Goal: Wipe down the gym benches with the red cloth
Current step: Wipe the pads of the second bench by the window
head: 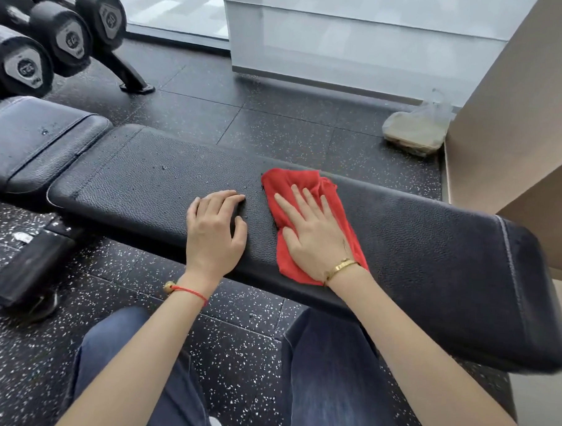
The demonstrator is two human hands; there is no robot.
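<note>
One long bench (139, 187) in pebbled black leather, stitched seams, rounded corners. One crumpled red cloth (302, 184) on its pad, pinned flat beneath right hand (314, 233), fingers straight and spread. Left hand (214, 229) at nine o'clock of cloth, resting bare on leather, fingers loosely bent, gripping nothing. Three rubber dumbbells (60, 39) at ten o'clock.

The gym bench (145, 187) is a long black pad with pebbled leather, lying flat across the view; a few water droplets sit on it. The red cloth (303, 181) is crumpled flat on top, near the middle; one corner hangs over the near edge.
</note>
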